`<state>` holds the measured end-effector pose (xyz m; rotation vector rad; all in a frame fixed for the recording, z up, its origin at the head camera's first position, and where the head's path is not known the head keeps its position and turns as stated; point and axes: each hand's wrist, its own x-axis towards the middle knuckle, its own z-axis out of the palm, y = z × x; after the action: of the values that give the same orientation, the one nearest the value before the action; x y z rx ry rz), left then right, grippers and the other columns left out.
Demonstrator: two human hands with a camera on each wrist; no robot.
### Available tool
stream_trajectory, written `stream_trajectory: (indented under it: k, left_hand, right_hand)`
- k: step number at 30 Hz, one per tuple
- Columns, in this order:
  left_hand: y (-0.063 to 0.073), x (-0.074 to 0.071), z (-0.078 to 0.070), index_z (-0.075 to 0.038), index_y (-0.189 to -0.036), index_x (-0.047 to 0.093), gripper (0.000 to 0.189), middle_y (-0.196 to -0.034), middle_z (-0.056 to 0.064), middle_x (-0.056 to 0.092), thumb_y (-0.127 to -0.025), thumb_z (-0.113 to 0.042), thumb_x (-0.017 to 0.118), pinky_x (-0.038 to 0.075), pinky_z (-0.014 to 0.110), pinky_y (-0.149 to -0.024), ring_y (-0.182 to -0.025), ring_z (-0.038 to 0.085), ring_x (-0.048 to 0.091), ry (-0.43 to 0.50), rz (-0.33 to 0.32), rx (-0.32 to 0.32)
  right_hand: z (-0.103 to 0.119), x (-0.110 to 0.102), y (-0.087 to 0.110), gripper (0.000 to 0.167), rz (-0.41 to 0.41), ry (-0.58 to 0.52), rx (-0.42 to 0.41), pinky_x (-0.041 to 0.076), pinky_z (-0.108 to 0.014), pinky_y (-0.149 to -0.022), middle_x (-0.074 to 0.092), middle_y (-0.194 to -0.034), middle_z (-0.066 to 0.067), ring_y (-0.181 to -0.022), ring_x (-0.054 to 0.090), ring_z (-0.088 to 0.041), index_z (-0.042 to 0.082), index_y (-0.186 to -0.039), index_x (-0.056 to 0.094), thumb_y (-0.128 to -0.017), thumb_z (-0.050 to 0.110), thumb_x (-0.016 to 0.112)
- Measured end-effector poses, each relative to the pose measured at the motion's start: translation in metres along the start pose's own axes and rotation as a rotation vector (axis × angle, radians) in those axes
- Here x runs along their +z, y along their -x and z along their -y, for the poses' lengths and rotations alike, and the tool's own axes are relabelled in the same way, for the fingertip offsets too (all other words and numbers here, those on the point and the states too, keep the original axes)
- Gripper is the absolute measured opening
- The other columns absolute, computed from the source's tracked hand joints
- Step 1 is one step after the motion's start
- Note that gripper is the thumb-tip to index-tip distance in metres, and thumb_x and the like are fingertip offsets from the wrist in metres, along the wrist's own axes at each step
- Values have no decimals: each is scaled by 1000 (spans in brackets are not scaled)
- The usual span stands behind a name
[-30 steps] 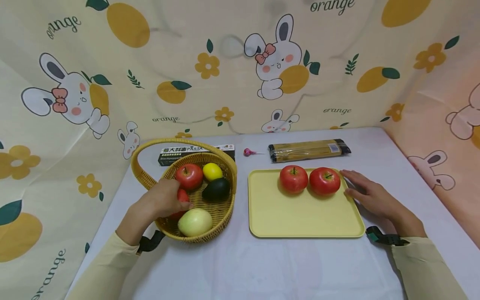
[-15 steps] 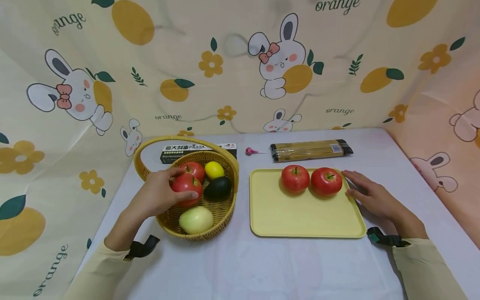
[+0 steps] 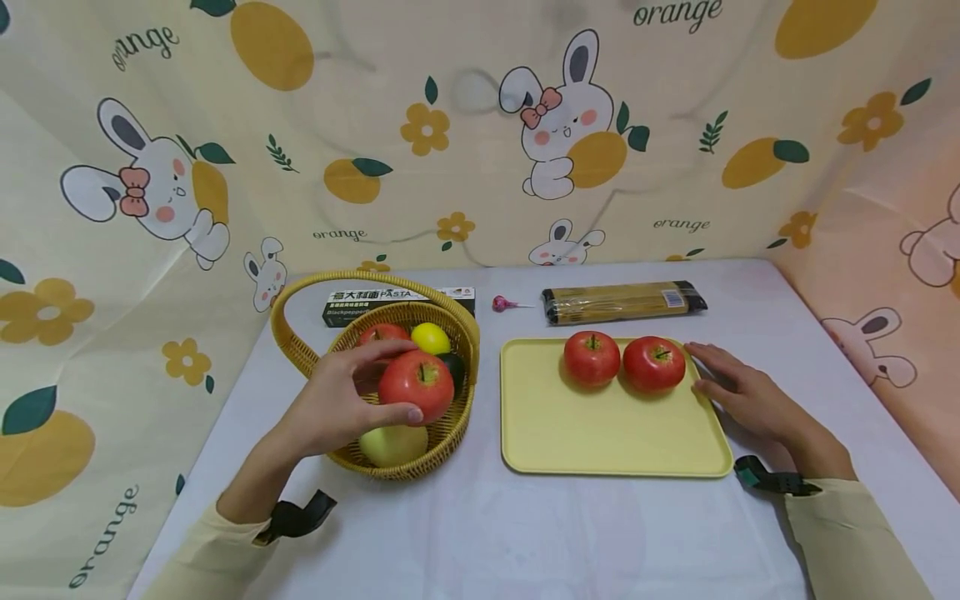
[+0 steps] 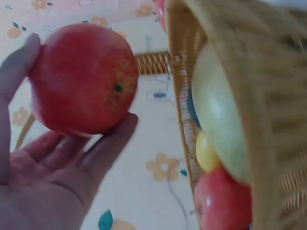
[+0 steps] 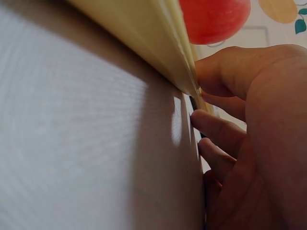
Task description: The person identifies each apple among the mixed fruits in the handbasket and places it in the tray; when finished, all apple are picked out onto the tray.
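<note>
A red apple is gripped by my left hand, thumb on one side and fingers on the other, above the wicker basket. In the left wrist view the held apple shows beside the basket's wall. Inside the basket lie another red apple, a yellow lemon, a partly hidden dark green fruit and a pale green rounded fruit. My right hand rests at the right edge of the yellow tray, its thumb touching the rim.
Two red apples, one left and one right, sit at the tray's back. Behind stand a black pasta box, a small pink-headed stick and a pack of spaghetti. The basket's tall handle arches over its left and back.
My left hand has lifted the apple up from the basket's left side and carried it to the right, over the other fruit. The right hand stays at the tray's edge.
</note>
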<state>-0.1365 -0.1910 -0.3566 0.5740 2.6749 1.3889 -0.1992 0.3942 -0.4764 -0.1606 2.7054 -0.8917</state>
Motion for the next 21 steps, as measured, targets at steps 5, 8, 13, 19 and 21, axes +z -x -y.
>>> stream_trajectory:
  k: [5, 8, 13, 19, 21]
  left_hand:
    - [1, 17, -12, -16, -148, 67, 74, -137, 4, 73, -81, -26, 100, 65, 30, -99, -119, 22, 75, 109, 53, 123]
    - [-4, 30, -18, -17, -149, 67, 74, -139, 3, 72, -83, -26, 99, 64, 31, -101, -121, 22, 74, 182, 94, 158]
    - [-18, 60, -28, -15, -150, 66, 75, -142, 1, 72, -83, -24, 98, 63, 32, -103, -124, 19, 72, 261, 167, 206]
    - [-40, 105, -44, -12, -147, 68, 74, -135, 0, 75, -80, -13, 99, 63, 32, -104, -121, 11, 72, 344, 249, 248]
    - [-47, 120, -50, -12, -148, 67, 74, -134, 0, 76, -80, -13, 99, 63, 31, -104, -121, 8, 72, 357, 276, 249]
  right_hand:
    - [0, 0, 1, 82, -3, 7, -9, 25, -89, -116, 17, -179, -31, -161, 14, -63, 20, -176, 22, -110, 47, 62]
    - [-1, 0, 0, 81, -4, 6, -16, 26, -89, -115, 18, -179, -31, -161, 15, -63, 19, -176, 22, -111, 46, 63]
    - [-1, 0, 1, 81, -7, 8, -26, 27, -89, -115, 19, -178, -32, -160, 17, -63, 18, -176, 23, -111, 43, 63]
    - [-1, -1, 1, 80, -13, 15, -37, 26, -89, -115, 20, -178, -31, -161, 16, -63, 17, -176, 24, -111, 43, 63]
    - [-1, -2, 1, 79, -15, 20, -38, 26, -89, -115, 21, -178, -32, -161, 17, -63, 17, -176, 24, -111, 43, 62]
